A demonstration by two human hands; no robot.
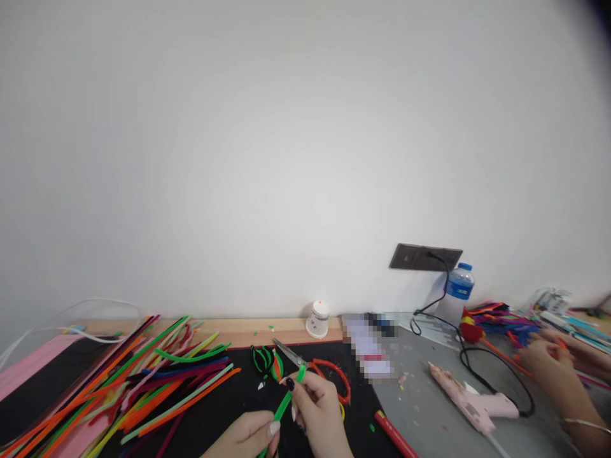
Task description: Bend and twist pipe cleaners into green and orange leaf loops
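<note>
A bright green pipe cleaner (284, 407) runs slantwise between my two hands at the bottom middle. My left hand (251, 432) pinches its lower part between thumb and fingers. Higher up, my right hand (317, 407) grips the same pipe cleaner near its upper end. Just behind the right hand lie scissors (329, 371) with red handles, blades pointing up and left. Beside the blades rest a black-and-green leaf-like piece (261, 360) and a smaller orange-and-green one (277, 365), both on the black mat (214, 407).
Many coloured pipe cleaners (157, 381) spread across the left. A white paper cup (317, 320) stands upside down by the wall. To the right are a red pen-like stick (394, 434), a pink glue gun (472, 397) with a black cable, a water bottle (459, 286) and another person's hands (548, 362).
</note>
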